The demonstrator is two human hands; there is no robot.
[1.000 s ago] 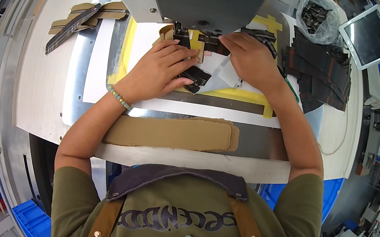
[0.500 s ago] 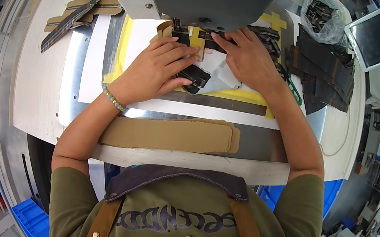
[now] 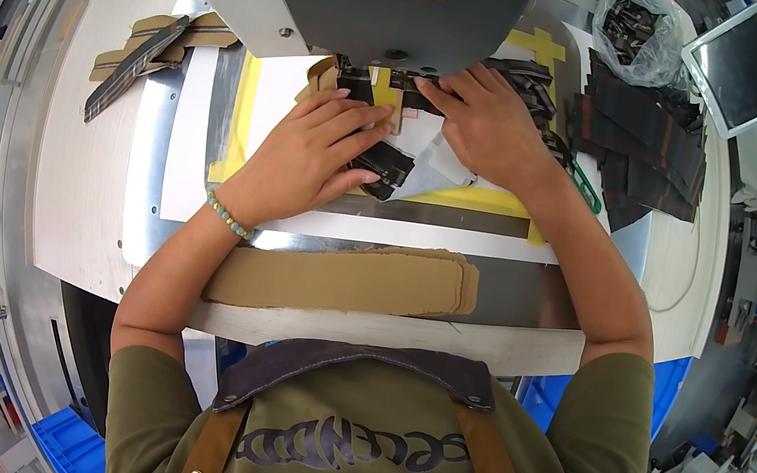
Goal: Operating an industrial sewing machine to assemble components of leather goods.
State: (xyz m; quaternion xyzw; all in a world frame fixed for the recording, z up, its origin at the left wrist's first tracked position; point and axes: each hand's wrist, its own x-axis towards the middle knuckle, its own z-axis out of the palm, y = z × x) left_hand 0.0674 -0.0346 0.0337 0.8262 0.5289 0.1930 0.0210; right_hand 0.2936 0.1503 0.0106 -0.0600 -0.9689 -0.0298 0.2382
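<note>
My left hand (image 3: 304, 155) lies open over the work, fingers spread and pressing down beside a yellow-taped spot under the machine head (image 3: 389, 5). Below its palm pokes out a dark folded strip (image 3: 382, 168), its hardware too small to make out. At the right my right hand (image 3: 489, 124) is also open, thumb pointing left, with its fingertips on a dark strip (image 3: 413, 96) at the machine's lower edge. A tan piece (image 3: 322, 77) sticks up beside my left fingertips. The needle area is hidden by the head.
Tan strips (image 3: 351, 277) lie stacked at the table's front edge. Dark and tan strips (image 3: 141, 58) lie at the left. Dark fabric pieces (image 3: 642, 146), a plastic bag of small dark parts (image 3: 637, 31), green-handled scissors (image 3: 584, 184) and a screen (image 3: 740, 72) are at the right.
The whole view has shifted slightly, the machine and table appearing a little lower. Both hands keep nearly the same places on the work.
</note>
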